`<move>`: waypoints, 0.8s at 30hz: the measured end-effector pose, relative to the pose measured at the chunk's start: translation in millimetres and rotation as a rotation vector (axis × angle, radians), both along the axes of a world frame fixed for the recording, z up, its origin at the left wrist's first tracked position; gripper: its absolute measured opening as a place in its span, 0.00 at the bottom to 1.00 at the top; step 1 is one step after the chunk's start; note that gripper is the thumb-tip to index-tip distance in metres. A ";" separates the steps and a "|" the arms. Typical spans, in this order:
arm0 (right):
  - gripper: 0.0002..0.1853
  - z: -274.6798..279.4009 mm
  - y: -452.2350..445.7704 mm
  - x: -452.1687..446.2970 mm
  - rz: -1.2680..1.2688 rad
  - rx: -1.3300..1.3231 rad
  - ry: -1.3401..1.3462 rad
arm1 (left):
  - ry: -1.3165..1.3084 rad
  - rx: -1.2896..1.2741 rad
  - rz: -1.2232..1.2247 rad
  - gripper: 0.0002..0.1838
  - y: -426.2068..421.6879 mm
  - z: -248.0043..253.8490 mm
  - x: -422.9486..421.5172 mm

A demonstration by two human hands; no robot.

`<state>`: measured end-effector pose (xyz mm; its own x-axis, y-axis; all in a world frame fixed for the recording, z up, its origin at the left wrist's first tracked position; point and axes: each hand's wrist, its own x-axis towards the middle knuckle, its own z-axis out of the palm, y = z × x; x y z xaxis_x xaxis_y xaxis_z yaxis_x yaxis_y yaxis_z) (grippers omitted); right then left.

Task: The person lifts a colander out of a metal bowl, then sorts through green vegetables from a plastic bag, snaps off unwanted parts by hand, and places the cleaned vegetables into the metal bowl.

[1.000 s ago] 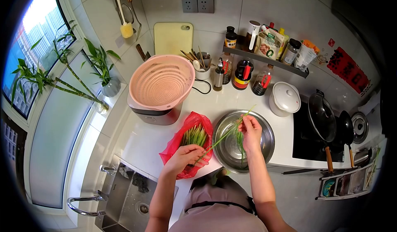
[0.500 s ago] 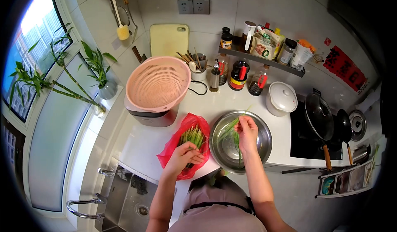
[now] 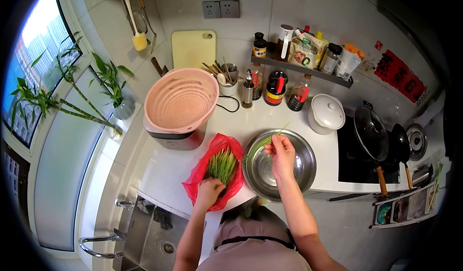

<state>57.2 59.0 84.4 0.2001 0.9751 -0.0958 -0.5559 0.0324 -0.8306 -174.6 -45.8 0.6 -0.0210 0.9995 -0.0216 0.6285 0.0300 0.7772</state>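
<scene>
A red plastic bag (image 3: 191, 179) lies open on the counter with a bundle of thin chives (image 3: 222, 167) inside. My left hand (image 3: 209, 192) reaches into its near side, fingers curled down at the lower ends of the bundle; the fingertips are partly hidden. Just right of the bag is a steel bowl (image 3: 301, 172). Over this bowl, my right hand (image 3: 280, 154) pinches a few long green chive strands (image 3: 260, 145) between thumb and fingers. Their ends stick out to the left and upward.
A pink colander (image 3: 181, 102) sits on a grey appliance (image 3: 181, 140) behind the bag. Sauce bottles (image 3: 275, 88) line the wall, with a white lidded pot (image 3: 326, 114) beside them. A cooktop (image 3: 357, 167) holding pans is at right; the sink (image 3: 149, 242) is at near left.
My left hand has gone from hovering over the bag to down inside it, fingers curling in. My right hand has shifted slightly left and down, still pinching strands, fewer now hanging below it.
</scene>
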 end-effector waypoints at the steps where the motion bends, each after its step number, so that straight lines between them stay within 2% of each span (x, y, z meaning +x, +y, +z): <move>1: 0.05 1.0 -0.7 -0.4 -0.005 0.000 0.000 | 0.403 0.197 -0.063 0.09 -4.7 4.9 3.5; 6: 0.04 6.8 -3.5 -7.2 0.039 0.030 0.033 | 0.338 0.139 0.151 0.12 -0.7 44.8 22.7; 8: 0.04 10.3 -5.6 -13.3 0.065 0.021 0.043 | -0.260 0.232 0.092 0.13 10.2 44.8 29.2; 11: 0.04 14.4 -8.9 -23.4 0.093 0.021 0.080 | -0.404 0.379 0.072 0.11 26.6 51.9 51.1; 12: 0.04 15.1 -9.6 -25.0 0.092 0.025 0.103 | -0.508 0.328 0.076 0.10 29.3 52.6 56.1; 13: 0.04 15.0 -9.6 -24.9 0.089 0.026 0.103 | -0.509 0.329 0.072 0.10 30.1 53.4 55.8; 15: 0.05 13.5 -8.7 -22.5 0.077 0.046 0.114 | -0.454 0.119 0.018 0.12 32.0 54.6 53.6; 19: 0.04 9.5 -4.9 -8.9 0.044 0.037 0.101 | -0.353 0.119 -0.091 0.10 28.5 58.8 49.4; 21: 0.04 5.1 -3.1 -4.0 0.026 0.038 0.094 | -0.996 -0.233 -0.150 0.07 25.1 64.1 46.8; 24: 0.05 0.9 -0.4 -1.7 0.007 0.020 0.092 | -1.078 -0.333 -0.213 0.08 22.6 62.7 41.7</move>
